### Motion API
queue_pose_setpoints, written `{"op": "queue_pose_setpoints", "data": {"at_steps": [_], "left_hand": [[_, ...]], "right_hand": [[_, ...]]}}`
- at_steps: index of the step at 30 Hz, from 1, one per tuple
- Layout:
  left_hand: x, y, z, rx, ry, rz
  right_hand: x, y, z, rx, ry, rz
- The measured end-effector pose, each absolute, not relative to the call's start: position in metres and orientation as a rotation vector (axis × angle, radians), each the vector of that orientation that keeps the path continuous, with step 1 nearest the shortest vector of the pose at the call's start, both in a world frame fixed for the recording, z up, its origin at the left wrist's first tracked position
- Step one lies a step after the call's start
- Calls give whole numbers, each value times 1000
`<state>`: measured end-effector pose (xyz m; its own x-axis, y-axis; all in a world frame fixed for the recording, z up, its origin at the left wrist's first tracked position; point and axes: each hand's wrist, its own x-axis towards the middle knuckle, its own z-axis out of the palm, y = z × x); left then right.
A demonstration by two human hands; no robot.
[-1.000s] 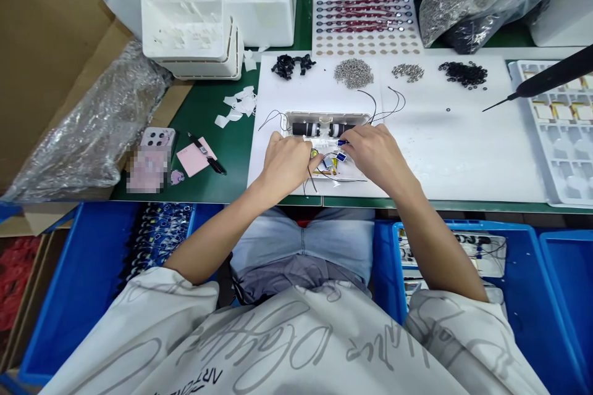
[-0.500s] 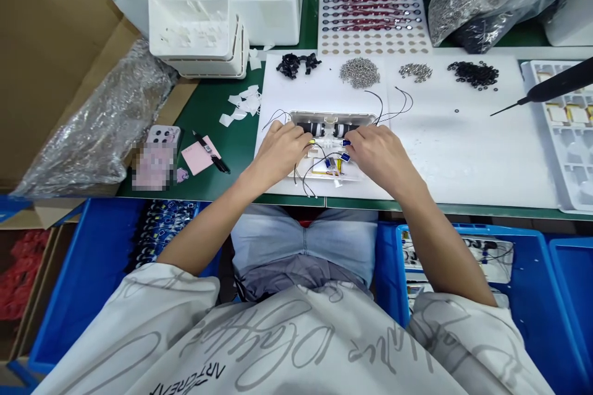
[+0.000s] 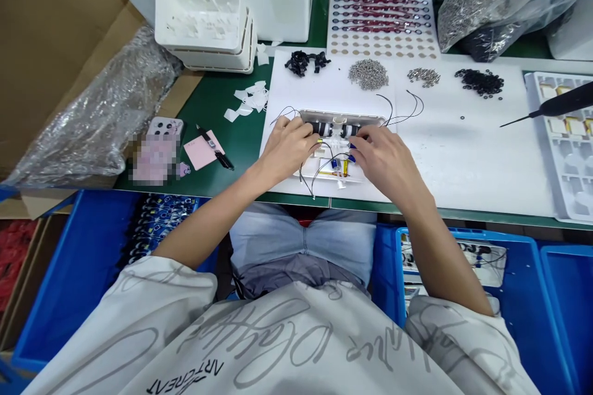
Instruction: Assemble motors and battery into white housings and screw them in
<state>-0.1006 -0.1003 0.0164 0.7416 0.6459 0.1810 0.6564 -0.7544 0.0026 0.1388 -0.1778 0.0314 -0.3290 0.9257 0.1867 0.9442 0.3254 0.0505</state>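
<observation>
A white plastic housing [image 3: 343, 118] lies on a white sheet [image 3: 454, 154] on the green bench. It holds two black cylinders [image 3: 336, 130], thin black wires [image 3: 319, 171] and small blue and yellow parts [image 3: 340, 164]. My left hand [image 3: 287, 147] rests on the housing's left end, fingers curled onto the parts beside the left cylinder. My right hand [image 3: 382, 157] covers the right end, its fingertips pinched at a small blue part near the cylinders. What each fingertip grips is too small to make out.
Piles of black clips [image 3: 306, 63], silver screws [image 3: 368, 73] and black rings [image 3: 480, 81] lie along the sheet's far edge. A black screwdriver [image 3: 551, 106] hangs at right over a white compartment tray [image 3: 567, 148]. A phone [image 3: 160, 148], pen [image 3: 215, 148], white trays [image 3: 204, 24] stand left; blue bins [image 3: 523, 284] below.
Both hands shifted slightly up the housing toward the black cylinders and stayed close together. The view drifted a little, so everything sits slightly further right.
</observation>
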Motion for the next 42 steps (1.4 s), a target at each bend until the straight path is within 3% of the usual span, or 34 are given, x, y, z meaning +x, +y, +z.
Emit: {"op": "queue_pose_setpoints", "data": {"at_steps": [7, 13, 19, 33, 42], "left_hand": [[-99, -99, 9, -2885, -1166, -410], [-97, -104, 7, -2882, -1247, -505], [-95, -109, 15, -2899, -1234, -387], [-108, -123, 27, -2938, -1087, -141], [-101, -152, 26, -2752, -1505, -868]], "right_hand": [[137, -198, 28, -1888, -2408, -71], [131, -196, 27, -1883, -2377, -165], [134, -194, 16, -1757, -2348, -110], [141, -196, 12, -1672, -2435, -335], [148, -194, 16, -1682, -2402, -211]]}}
